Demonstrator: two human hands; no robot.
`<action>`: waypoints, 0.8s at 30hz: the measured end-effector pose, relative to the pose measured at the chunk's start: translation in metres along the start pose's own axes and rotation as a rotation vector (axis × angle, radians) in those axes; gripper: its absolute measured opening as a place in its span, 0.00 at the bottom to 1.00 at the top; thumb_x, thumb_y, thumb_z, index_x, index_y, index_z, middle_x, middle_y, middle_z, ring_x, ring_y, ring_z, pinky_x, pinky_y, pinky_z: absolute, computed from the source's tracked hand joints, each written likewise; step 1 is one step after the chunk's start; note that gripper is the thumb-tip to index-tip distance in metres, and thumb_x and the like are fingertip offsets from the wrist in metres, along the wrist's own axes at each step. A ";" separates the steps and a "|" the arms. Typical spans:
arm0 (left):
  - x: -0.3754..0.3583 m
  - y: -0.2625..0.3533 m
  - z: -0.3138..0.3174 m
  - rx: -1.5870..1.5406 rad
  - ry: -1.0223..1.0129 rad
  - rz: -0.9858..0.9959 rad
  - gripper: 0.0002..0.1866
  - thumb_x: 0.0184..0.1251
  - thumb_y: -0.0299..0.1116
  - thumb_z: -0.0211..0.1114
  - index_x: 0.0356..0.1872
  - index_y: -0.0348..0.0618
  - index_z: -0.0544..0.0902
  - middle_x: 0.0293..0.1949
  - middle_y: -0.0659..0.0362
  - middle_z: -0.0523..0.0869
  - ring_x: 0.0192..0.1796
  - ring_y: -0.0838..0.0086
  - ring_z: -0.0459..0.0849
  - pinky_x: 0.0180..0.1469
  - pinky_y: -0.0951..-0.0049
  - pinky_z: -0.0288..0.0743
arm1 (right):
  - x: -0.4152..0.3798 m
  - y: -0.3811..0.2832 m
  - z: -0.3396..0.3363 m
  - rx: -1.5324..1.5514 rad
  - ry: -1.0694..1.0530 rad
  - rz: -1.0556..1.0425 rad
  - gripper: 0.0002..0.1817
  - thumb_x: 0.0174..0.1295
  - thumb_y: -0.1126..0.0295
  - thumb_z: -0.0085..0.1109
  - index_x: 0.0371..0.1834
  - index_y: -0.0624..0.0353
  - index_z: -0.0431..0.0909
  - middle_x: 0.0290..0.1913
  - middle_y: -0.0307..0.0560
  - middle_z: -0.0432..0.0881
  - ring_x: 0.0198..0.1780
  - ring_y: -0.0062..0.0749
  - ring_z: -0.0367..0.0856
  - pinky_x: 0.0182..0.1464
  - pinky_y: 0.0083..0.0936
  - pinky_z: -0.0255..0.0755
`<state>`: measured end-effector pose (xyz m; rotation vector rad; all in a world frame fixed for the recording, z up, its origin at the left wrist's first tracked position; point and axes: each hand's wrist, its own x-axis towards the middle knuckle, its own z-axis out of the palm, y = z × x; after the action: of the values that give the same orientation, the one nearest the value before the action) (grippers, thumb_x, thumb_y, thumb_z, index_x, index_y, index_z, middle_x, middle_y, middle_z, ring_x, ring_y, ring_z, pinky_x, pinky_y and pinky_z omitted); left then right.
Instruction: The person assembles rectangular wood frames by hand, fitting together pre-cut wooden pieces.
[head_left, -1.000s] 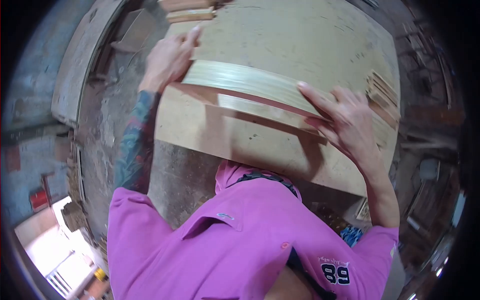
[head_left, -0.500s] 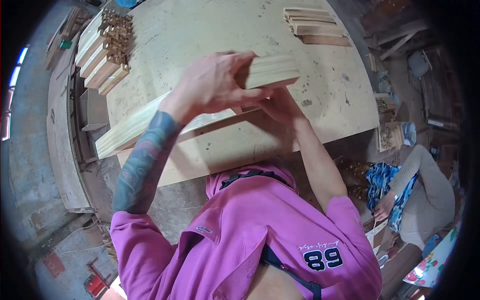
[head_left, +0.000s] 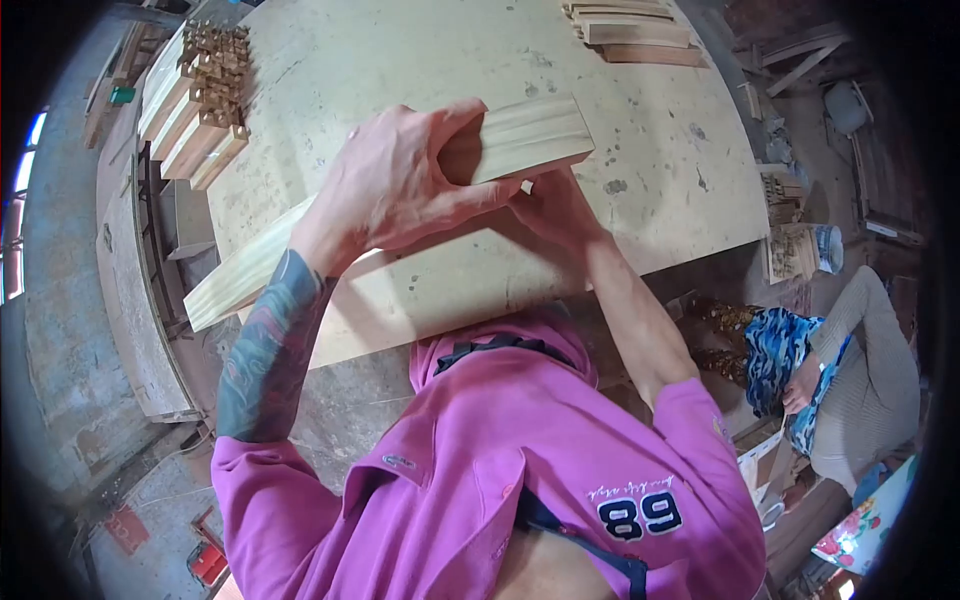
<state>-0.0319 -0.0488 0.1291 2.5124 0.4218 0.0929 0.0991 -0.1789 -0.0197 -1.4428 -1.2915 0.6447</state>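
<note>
A pale, squared wooden beam (head_left: 535, 135) is held above the worktable, its near-right end clear of my hands. My left hand (head_left: 395, 175) wraps over it from above, thumb along the near side and fingers over the far side. Beneath that end, my right hand (head_left: 555, 210) grips from below, most of its fingers hidden by the wood. A length of pale wood (head_left: 240, 270) shows past my left forearm toward the lower left, its middle covered by hand and arm.
Stacked timber pieces with notched ends (head_left: 205, 110) stand at the table's far left. Several wooden strips (head_left: 640, 35) lie at the far right of the stained worktable (head_left: 400, 60). At right, a person in a grey sleeve (head_left: 860, 370) bends beside blue patterned cloth (head_left: 775, 355).
Both hands and the beam have shifted slightly to the left, with the left hand turned a little. At right, the other person's arm has moved slightly.
</note>
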 end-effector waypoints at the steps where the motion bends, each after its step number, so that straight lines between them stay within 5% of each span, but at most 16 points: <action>1: 0.004 -0.005 -0.003 0.044 -0.023 -0.045 0.32 0.51 0.48 0.75 0.51 0.30 0.81 0.29 0.45 0.86 0.33 0.68 0.88 0.38 0.65 0.79 | 0.008 -0.002 -0.003 -0.016 -0.061 0.091 0.17 0.58 0.80 0.62 0.51 0.59 0.82 0.53 0.48 0.84 0.57 0.36 0.82 0.53 0.32 0.78; 3: 0.007 -0.005 0.000 0.019 -0.077 -0.125 0.33 0.52 0.49 0.76 0.50 0.29 0.82 0.29 0.49 0.87 0.29 0.69 0.85 0.37 0.65 0.78 | 0.007 -0.013 -0.003 -0.028 -0.175 0.330 0.17 0.58 0.79 0.63 0.52 0.60 0.81 0.54 0.48 0.84 0.56 0.36 0.83 0.51 0.32 0.80; 6: 0.003 -0.003 0.001 0.028 -0.060 -0.073 0.34 0.51 0.51 0.77 0.50 0.30 0.82 0.29 0.49 0.87 0.30 0.69 0.86 0.37 0.66 0.78 | -0.001 0.005 0.002 -0.147 -0.031 -0.032 0.21 0.57 0.79 0.65 0.55 0.60 0.80 0.56 0.48 0.83 0.55 0.36 0.83 0.47 0.29 0.80; 7: 0.002 0.000 0.000 -0.069 -0.106 -0.112 0.36 0.51 0.52 0.77 0.52 0.29 0.82 0.29 0.49 0.87 0.31 0.68 0.87 0.37 0.66 0.78 | -0.002 0.006 0.001 -0.007 -0.083 0.133 0.26 0.56 0.79 0.65 0.61 0.58 0.77 0.55 0.48 0.83 0.56 0.35 0.83 0.49 0.29 0.80; 10: -0.010 0.000 0.010 0.084 0.053 0.062 0.29 0.53 0.58 0.72 0.38 0.38 0.80 0.26 0.45 0.86 0.32 0.51 0.88 0.36 0.55 0.79 | -0.014 0.004 0.006 -0.016 0.036 0.082 0.27 0.56 0.79 0.65 0.62 0.56 0.77 0.56 0.47 0.82 0.57 0.35 0.82 0.50 0.30 0.80; 12: -0.004 -0.001 0.005 0.073 -0.026 -0.023 0.31 0.53 0.57 0.72 0.40 0.35 0.80 0.25 0.45 0.85 0.30 0.50 0.87 0.37 0.56 0.79 | -0.011 0.011 0.011 -0.176 0.117 -0.128 0.10 0.61 0.71 0.68 0.45 0.54 0.86 0.30 0.44 0.86 0.30 0.26 0.82 0.33 0.27 0.76; 15: 0.008 -0.009 0.003 -0.012 -0.045 -0.104 0.30 0.54 0.55 0.72 0.38 0.33 0.80 0.25 0.46 0.84 0.28 0.53 0.85 0.36 0.58 0.77 | 0.004 0.001 0.015 -0.008 0.168 -0.135 0.12 0.61 0.64 0.70 0.47 0.52 0.86 0.31 0.44 0.87 0.26 0.27 0.81 0.33 0.27 0.76; 18: -0.001 -0.016 0.010 0.014 0.024 0.006 0.27 0.56 0.50 0.74 0.43 0.34 0.82 0.23 0.58 0.81 0.27 0.78 0.76 0.32 0.71 0.71 | 0.000 0.005 0.018 0.017 0.171 -0.155 0.13 0.62 0.65 0.70 0.48 0.54 0.86 0.32 0.44 0.88 0.29 0.25 0.83 0.34 0.27 0.76; 19: -0.001 -0.016 0.007 -0.009 -0.046 0.027 0.27 0.56 0.52 0.73 0.42 0.35 0.82 0.23 0.59 0.79 0.26 0.79 0.73 0.30 0.71 0.68 | -0.004 -0.004 0.013 0.067 0.078 0.005 0.13 0.61 0.67 0.71 0.47 0.57 0.86 0.34 0.44 0.89 0.31 0.25 0.84 0.36 0.27 0.77; 24: -0.010 -0.005 -0.006 0.023 -0.115 -0.003 0.29 0.54 0.53 0.74 0.43 0.34 0.81 0.25 0.53 0.83 0.27 0.71 0.80 0.33 0.67 0.73 | -0.011 -0.007 0.020 0.033 0.110 -0.102 0.11 0.61 0.65 0.71 0.44 0.57 0.87 0.32 0.46 0.88 0.30 0.26 0.83 0.33 0.27 0.76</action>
<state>-0.0434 -0.0446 0.1310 2.5245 0.3819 -0.0582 0.0755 -0.1829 -0.0216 -1.3578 -1.2537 0.5092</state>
